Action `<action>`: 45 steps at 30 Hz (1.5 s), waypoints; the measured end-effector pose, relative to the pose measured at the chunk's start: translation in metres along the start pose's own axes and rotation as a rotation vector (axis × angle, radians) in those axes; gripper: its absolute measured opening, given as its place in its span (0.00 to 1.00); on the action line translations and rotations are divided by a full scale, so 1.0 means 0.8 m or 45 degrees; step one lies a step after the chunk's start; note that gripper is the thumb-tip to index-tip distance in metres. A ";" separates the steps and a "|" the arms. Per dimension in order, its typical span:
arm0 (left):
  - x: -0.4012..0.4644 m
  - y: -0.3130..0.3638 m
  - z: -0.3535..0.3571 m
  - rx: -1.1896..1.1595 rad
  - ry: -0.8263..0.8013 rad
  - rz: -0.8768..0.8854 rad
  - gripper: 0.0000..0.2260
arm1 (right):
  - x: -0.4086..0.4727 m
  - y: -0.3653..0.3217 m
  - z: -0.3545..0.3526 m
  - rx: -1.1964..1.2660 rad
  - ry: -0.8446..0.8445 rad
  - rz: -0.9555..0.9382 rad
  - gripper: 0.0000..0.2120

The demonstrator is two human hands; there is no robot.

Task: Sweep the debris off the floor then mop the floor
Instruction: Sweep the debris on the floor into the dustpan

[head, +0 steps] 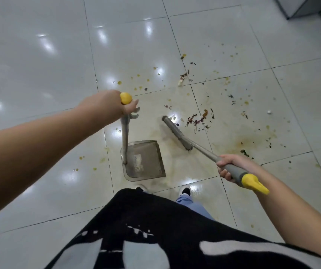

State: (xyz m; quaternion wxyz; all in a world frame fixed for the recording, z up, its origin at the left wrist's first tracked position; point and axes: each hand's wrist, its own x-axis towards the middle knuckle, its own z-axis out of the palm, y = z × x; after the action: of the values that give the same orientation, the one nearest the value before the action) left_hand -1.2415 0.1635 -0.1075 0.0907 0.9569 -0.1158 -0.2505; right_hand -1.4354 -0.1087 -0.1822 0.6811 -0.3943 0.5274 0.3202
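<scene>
Sweeping is in hand: the left hand (105, 105) clamps the yellow-capped handle of the grey long-handled dustpan (144, 160) standing on the glossy white tiled floor (39, 78), the right hand (231, 166) grips the grey broom (177, 133), and next the dark scattered debris (198, 119) just beyond its bristles probably needs drawing toward the pan's mouth.

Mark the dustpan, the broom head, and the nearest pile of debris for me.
dustpan (146, 160): head view, on the flat tray.
broom head (176, 133): head view, on the middle of the bristle bar.
debris pile (197, 120): head view, on the reddish scraps just beyond the broom head.
</scene>
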 end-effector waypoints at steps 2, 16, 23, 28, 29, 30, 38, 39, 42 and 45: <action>-0.004 -0.029 -0.007 -0.089 -0.007 -0.070 0.23 | -0.007 -0.009 0.019 -0.022 -0.011 -0.018 0.10; 0.014 -0.199 -0.144 -0.039 0.337 -0.215 0.22 | 0.012 -0.116 0.229 0.710 -0.615 -0.137 0.26; 0.095 -0.235 -0.171 0.042 0.344 -0.282 0.22 | 0.108 -0.208 0.309 0.993 -0.702 0.067 0.15; 0.204 -0.220 -0.222 0.081 0.306 -0.282 0.20 | 0.172 -0.323 0.368 1.008 -0.565 0.140 0.08; 0.226 -0.215 -0.237 0.088 0.295 -0.264 0.20 | 0.182 -0.346 0.377 1.046 -0.495 0.128 0.10; 0.249 -0.211 -0.250 0.095 0.299 -0.243 0.20 | 0.191 -0.368 0.384 1.138 -0.439 0.103 0.13; 0.346 -0.230 -0.279 0.103 0.167 -0.250 0.20 | 0.243 -0.431 0.372 1.684 -0.163 0.183 0.09; 0.352 -0.233 -0.278 0.098 0.138 -0.242 0.20 | 0.244 -0.427 0.367 1.721 -0.144 0.218 0.08; 0.379 -0.219 -0.282 0.099 0.058 -0.122 0.20 | 0.237 -0.399 0.337 1.765 -0.180 0.239 0.13; 0.411 -0.193 -0.290 0.104 0.050 0.007 0.20 | 0.216 -0.385 0.297 1.840 -0.229 0.228 0.14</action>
State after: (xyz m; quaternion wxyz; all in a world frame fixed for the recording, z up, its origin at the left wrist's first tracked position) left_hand -0.8200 0.2501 -0.0949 0.0546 0.9643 -0.1266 -0.2263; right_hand -1.0208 -0.0461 -0.2571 0.7829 0.2258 0.5792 -0.0220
